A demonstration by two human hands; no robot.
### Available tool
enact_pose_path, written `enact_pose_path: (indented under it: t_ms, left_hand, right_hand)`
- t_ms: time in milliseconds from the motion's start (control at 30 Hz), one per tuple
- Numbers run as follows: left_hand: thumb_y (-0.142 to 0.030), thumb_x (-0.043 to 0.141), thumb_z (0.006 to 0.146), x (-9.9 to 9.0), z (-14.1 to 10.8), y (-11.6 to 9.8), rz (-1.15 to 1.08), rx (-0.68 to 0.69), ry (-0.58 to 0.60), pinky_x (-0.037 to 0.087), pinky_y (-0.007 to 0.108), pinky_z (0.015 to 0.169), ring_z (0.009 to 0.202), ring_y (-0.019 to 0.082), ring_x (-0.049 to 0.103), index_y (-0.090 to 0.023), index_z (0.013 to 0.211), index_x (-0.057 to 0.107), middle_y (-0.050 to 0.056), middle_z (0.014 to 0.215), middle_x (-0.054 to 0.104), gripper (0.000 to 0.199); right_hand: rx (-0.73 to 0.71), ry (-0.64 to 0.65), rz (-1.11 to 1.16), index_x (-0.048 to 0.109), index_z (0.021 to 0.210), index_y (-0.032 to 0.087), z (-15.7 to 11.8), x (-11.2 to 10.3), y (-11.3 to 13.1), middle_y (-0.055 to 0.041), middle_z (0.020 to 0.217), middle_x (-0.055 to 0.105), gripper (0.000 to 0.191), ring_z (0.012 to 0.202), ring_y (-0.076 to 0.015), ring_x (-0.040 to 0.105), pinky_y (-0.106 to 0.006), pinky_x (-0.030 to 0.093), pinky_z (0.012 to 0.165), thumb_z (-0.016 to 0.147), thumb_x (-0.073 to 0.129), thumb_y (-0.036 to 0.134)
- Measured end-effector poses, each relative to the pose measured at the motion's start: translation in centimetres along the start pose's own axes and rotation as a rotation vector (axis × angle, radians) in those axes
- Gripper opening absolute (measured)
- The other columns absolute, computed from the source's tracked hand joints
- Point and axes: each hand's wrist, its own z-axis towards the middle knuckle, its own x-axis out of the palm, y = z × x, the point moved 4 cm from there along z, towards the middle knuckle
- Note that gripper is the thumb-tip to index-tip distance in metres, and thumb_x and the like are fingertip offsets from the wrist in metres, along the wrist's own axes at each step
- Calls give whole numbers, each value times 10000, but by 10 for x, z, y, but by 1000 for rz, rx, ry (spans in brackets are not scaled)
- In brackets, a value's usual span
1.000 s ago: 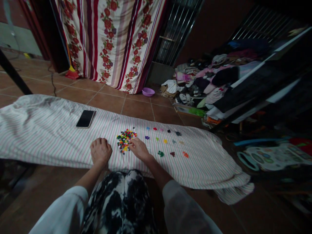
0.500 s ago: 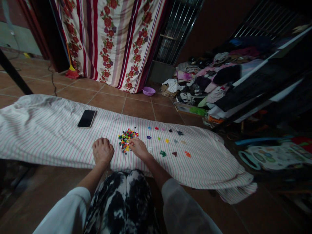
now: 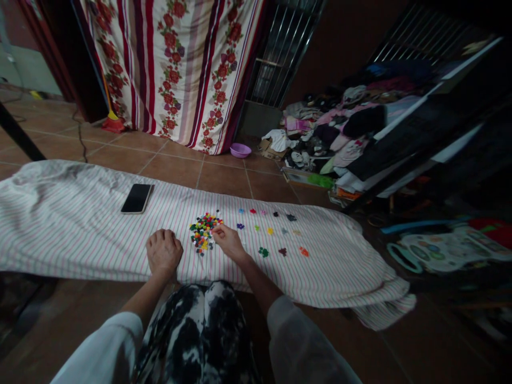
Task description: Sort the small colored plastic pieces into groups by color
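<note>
A mixed heap of small coloured pieces (image 3: pixel 203 232) lies on a striped cloth (image 3: pixel 88 234). At the heap's right edge is my right hand (image 3: pixel 229 240), its fingertips pinched together; whatever they hold is too small to name. My left hand (image 3: pixel 164 250) rests on the cloth left of the heap, fingers curled down, nothing visible in it. Right of my right hand lie small single-coloured groups, among them dark green (image 3: pixel 263 252), brown (image 3: pixel 282 252), orange (image 3: pixel 304 251), yellow (image 3: pixel 270 231) and purple (image 3: pixel 240 226) pieces.
A phone (image 3: pixel 137 199) lies on the cloth at the left. Beyond the cloth's far edge, a purple basin (image 3: pixel 240 150) stands on the tiled floor near a floral curtain (image 3: pixel 172 69). Piled clothes (image 3: pixel 320 128) are at the back right.
The view has shifted slightly, so most things appear a little further left. My right hand has drawn back slightly toward the heap's right edge, its fingers still pinched. My left hand stays resting.
</note>
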Motion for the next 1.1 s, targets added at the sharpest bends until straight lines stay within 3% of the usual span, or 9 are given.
enact_pose_path:
  t_ms: [167, 400, 700, 867, 1100]
  left_hand:
    - [-262, 365, 870, 2, -1, 0, 12, -1, -10, 327, 398, 854, 974, 277, 495, -138, 968, 612, 138, 989, 599, 293]
    - [-284, 349, 881, 1, -1, 0, 46, 14, -19, 338, 386, 848, 956, 259, 509, -147, 958, 604, 124, 975, 596, 299]
    - [-329, 340, 880, -8, -1, -5, 96, -35, 82, 366, 384, 823, 982, 276, 536, -137, 1001, 624, 143, 1026, 609, 363]
    - [-325, 353, 877, -15, -1, -10, 114, -55, 104, 385, 388, 827, 988, 287, 551, -133, 1014, 629, 152, 1035, 623, 362]
    - [-296, 382, 872, -19, -1, -13, 71, -67, 135, 388, 423, 831, 981, 314, 557, -90, 1038, 623, 204, 1052, 619, 358]
  right_hand:
    - [47, -17, 110, 638, 839, 217, -3, -1, -11, 25, 743, 674, 103, 679, -121, 631, -223, 486, 656, 812, 550, 265]
    - [92, -66, 190, 647, 912, 225, -10, -12, -25, 5, 827, 696, 152, 760, -132, 653, -257, 518, 713, 848, 526, 292]
    - [94, -169, 188, 679, 892, 241, -17, -35, -42, 14, 801, 683, 150, 760, -136, 646, -252, 519, 722, 830, 552, 290]
    - [38, -354, 191, 688, 883, 241, -27, -70, -61, -2, 823, 682, 182, 753, -147, 634, -258, 520, 704, 818, 536, 317]
    - [75, -630, 47, 690, 904, 219, -65, -152, -111, -31, 820, 684, 234, 755, -162, 629, -285, 523, 716, 812, 511, 339]
